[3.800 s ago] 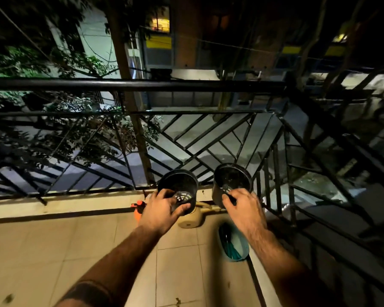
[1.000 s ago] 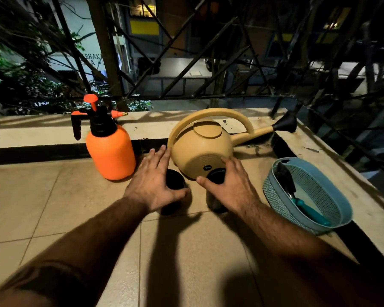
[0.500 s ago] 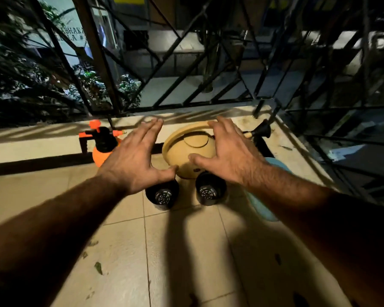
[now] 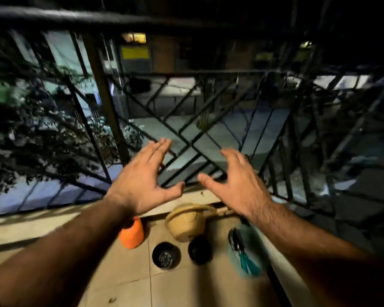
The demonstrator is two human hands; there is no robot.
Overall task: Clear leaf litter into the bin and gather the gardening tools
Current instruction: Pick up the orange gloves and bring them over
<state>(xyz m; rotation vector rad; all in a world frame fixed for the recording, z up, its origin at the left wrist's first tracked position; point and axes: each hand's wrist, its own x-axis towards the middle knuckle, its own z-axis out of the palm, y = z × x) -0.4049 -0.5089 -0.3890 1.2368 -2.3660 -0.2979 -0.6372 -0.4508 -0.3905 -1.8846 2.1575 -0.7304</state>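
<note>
A tiled balcony floor [image 4: 124, 282] is carrying everything here. An orange spray bottle [image 4: 132, 234] is standing on it at the left, with a tan watering can [image 4: 187, 222] sitting to its right, near the far ledge. Two black pots [image 4: 166, 255] are standing side by side, just nearer than the can, apart from each other. A teal basket [image 4: 253, 238] is sitting at the right, holding teal-handled tools [image 4: 245, 261]. A small leaf scrap [image 4: 112, 300] is lying on the near tiles.

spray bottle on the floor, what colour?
Orange spray bottle, partly hidden behind the left forearm; head view, the only one.
</note>
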